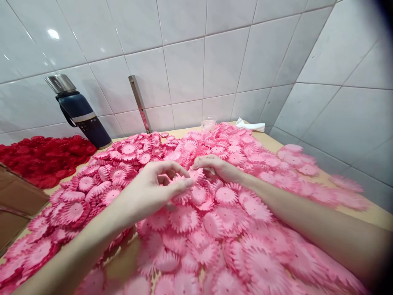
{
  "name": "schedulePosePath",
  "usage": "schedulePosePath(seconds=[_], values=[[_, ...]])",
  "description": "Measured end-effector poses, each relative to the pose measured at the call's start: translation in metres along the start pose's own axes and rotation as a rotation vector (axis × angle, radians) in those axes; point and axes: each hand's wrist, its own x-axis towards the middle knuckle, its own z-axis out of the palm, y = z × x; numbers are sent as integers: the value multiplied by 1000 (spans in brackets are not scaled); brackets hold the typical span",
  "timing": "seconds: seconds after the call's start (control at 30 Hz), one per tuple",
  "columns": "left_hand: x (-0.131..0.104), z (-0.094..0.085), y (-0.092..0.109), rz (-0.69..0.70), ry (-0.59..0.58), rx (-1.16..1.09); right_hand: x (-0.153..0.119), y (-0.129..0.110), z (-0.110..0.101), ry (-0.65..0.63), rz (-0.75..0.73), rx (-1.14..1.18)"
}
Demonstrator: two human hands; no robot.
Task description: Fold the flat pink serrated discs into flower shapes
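The pink round serrated cloth-like discs [226,196] are matt-finished; the dark-blue cylindrical flask [84,116] is capped in shiny metal; the white rectangular tiles [225,61] are glossily glazed.

Pink flower pieces [226,196] cover most of the table [274,143], but the air above them has room. Near the back edge, a blue flask [82,114], a metal strip [139,102] and a clear cup [208,123] get in the way. The tiled wall [184,61] stops the back; a brown box [18,198] blocks the left edge.
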Motion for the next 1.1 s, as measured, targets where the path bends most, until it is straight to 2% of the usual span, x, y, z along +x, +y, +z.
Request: schedulePosePath(seconds=[0.07, 0.1, 0.2, 0.23, 0.3, 0.37, 0.5, 0.53, 0.6, 0.67, 0.77, 0.83, 0.93, 1.1], values=[[-3, -3, 6, -38, -63, -9, 0, 0, 0, -4, -1, 6], [-3, -1, 7, -13, -40, -48, 0, 0, 0, -7, -3, 10], [-3, 14, 4, 193, 173, -256, -2, 1, 1, -15, -11, 23], [-3, 21, 1, 254, 208, -305, -2, 1, 1, -22, -14, 26], [-1, 32, -5, 259, 115, -358, -2, 2, 1, -33, -10, 34], [-1, 36, -10, 143, -28, -284, -1, 4, 1, -37, 4, 39], [-1, 22, -10, -108, -204, -191, 2, 7, 1, -30, 19, 46], [-1, 18, -8, -92, -204, -144, 2, 6, 1, -31, 19, 47], [-1, 14, -4, 27, -99, -82, 2, 5, 2, -33, 16, 47], [-2, 19, -3, 181, 55, -119, 0, 3, 2, -37, 10, 44], [-4, 38, -7, 334, 239, -312, -2, -1, 3, -38, 5, 38], [-6, 52, -14, 380, 334, -390, -3, -2, 4, -37, 4, 30], [-4, 65, -28, 439, 375, -374, -3, -2, 4, -44, 7, 24], [4, 62, -44, 461, 467, -318, -2, 0, 2, -49, 1, 32]])
